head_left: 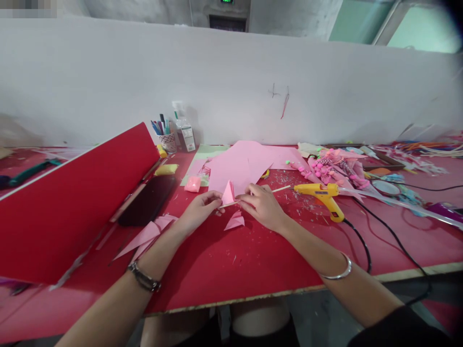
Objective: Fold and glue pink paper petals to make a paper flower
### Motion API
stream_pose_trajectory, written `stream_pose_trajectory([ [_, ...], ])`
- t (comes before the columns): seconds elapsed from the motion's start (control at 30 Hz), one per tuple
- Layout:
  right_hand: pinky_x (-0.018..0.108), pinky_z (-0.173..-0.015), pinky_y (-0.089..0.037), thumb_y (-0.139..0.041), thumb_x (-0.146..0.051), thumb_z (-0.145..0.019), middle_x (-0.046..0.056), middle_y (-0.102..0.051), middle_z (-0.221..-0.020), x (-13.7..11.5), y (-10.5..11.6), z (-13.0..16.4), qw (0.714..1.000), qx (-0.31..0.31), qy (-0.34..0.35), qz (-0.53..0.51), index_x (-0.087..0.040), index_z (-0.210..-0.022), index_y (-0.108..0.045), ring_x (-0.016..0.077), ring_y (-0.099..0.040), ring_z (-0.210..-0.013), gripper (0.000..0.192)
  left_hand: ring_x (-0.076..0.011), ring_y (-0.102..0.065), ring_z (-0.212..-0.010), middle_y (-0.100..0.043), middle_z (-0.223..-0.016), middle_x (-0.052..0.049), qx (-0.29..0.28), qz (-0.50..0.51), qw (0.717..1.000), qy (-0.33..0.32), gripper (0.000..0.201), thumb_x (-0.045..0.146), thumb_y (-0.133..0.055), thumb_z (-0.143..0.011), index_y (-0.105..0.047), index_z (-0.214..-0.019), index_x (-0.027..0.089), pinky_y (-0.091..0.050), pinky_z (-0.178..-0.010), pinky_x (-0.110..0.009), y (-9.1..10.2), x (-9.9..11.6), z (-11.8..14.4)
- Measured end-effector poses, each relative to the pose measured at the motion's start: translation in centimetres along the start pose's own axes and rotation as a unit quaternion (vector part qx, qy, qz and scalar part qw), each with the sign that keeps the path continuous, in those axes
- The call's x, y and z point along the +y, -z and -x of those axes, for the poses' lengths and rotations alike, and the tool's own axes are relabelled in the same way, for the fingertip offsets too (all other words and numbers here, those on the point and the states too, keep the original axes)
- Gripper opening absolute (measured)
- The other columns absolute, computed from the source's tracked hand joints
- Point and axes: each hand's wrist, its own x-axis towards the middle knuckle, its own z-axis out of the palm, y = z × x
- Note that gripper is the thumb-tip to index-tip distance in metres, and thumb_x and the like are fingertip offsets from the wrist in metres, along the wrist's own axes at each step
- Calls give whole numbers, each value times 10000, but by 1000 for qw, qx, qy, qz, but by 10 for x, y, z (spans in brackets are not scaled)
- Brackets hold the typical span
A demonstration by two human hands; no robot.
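My left hand (200, 209) is closed, its thumb and fingers pinched at the left edge of a folded pink paper piece (228, 193) and the end of a thin wooden stick (281, 189). The paper stands up in a point along the stick. From the other side my right hand (265, 207) grips the stick, which runs on past the knuckles to the upper right. Another folded pink paper piece (235, 220) lies on the red tabletop just below the hands. Pleated pink paper pieces (150, 233) rest beside my left forearm.
A yellow glue gun (320, 192) with a black cord lies at right. Pink decorated cones (331, 168) pile behind it. Pink paper sheets (242, 161) spread ahead. A phone (147, 200) and large red board (83, 202) are at left, a pen cup (167, 142) and bottle (186, 135) behind.
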Motion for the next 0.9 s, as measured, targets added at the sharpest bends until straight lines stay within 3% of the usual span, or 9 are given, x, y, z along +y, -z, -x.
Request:
stream_pose_trajectory([
  [0.13,276,-691,-267,-365,-345,-881,35,-528,-786,2,-2,0,1000,-1,-8,2,-194,-933,-631,139,-480,-733,311,-74,-523,-526,-513,-585,63,12,-66,998,-9,119,255,-548,-685,-490,-716,155,-408,-553,-194,0,1,-2],
  [0.33,269,-660,-273,-357,-366,-880,41,-543,-768,3,-4,0,1000,-13,-11,10,-181,-917,-636,142,-484,-728,337,-75,-498,-485,-519,-536,59,-16,-127,991,-27,133,280,-515,-727,-463,-698,161,-392,-525,-193,1,-1,-1],
  [0.6,273,-666,-277,-398,-316,-874,35,-585,-774,3,-4,-1,1000,-15,4,20,-176,-865,-638,141,-499,-757,278,-66,-473,-464,-483,-554,55,-37,-159,986,-40,153,292,-491,-758,-478,-687,156,-381,-492,-190,-1,-2,-2],
  [0.9,270,-684,-275,-416,-314,-864,38,-625,-815,4,-4,-2,996,-45,-25,-71,-169,-839,-619,140,-530,-775,251,-71,-451,-477,-476,-535,47,-56,-193,976,-87,161,279,-499,-765,-516,-673,148,-363,-493,-189,-1,3,1],
])
